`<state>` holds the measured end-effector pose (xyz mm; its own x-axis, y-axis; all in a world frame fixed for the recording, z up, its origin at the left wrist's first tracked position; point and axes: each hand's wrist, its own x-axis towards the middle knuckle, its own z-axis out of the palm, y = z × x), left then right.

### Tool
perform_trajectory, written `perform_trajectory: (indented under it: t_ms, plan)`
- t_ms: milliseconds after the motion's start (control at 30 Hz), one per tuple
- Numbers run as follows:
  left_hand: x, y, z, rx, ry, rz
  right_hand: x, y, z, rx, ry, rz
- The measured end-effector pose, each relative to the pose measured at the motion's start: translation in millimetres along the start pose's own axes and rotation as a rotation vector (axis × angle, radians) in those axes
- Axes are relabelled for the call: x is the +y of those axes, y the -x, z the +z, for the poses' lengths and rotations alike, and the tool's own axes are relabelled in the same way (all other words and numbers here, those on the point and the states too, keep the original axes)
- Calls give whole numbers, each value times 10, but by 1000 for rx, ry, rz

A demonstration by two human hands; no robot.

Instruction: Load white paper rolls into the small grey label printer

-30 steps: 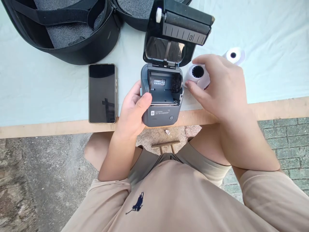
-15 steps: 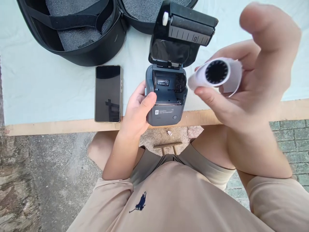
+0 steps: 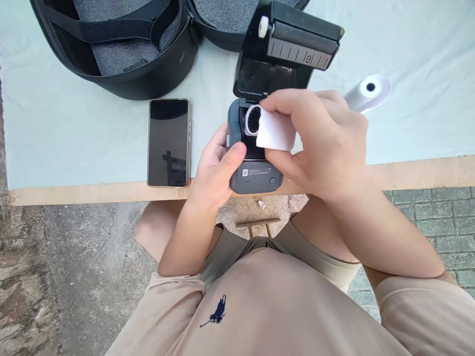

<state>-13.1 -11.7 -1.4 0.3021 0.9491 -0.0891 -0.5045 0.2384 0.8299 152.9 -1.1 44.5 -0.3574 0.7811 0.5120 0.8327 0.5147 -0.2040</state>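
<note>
My left hand (image 3: 218, 170) is closed around the left side of a dark grey label printer (image 3: 256, 183), thumb on its front edge. The printer's black lid (image 3: 297, 54) stands raised, with its roller and a scale strip showing. Between the fingers and thumb of my right hand (image 3: 319, 143) is a white label roll (image 3: 276, 131) with a black core, its loose paper end hanging toward me. The roll's left end is at the printer's open compartment; how deep it sits is hidden by the paper and my fingers.
Another white paper roll (image 3: 365, 94) lies on the cloth beyond my right hand. A smartphone (image 3: 168, 143) with a dark screen lies left of the printer. At the back left is an open black case (image 3: 148, 79) with grey foam. The table's wooden edge (image 3: 92, 195) runs close to me.
My right hand has carried the label roll left and turned it, bringing it to the printer's compartment. The other roll behind has come into view. My left hand still holds the printer.
</note>
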Motion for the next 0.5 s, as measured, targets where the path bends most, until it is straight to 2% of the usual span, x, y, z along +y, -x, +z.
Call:
perform_trajectory:
  t_ms: [233, 400, 500]
  plan:
    - [29, 8, 26, 17, -14, -39, 38, -25, 107, 25, -133, -63]
    - [30, 6, 40, 24, -41, -38, 24, -3, 32, -39, -115, 23]
    - [13, -1, 36, 47, -51, -9, -2, 22, -21, -9, -200, -13]
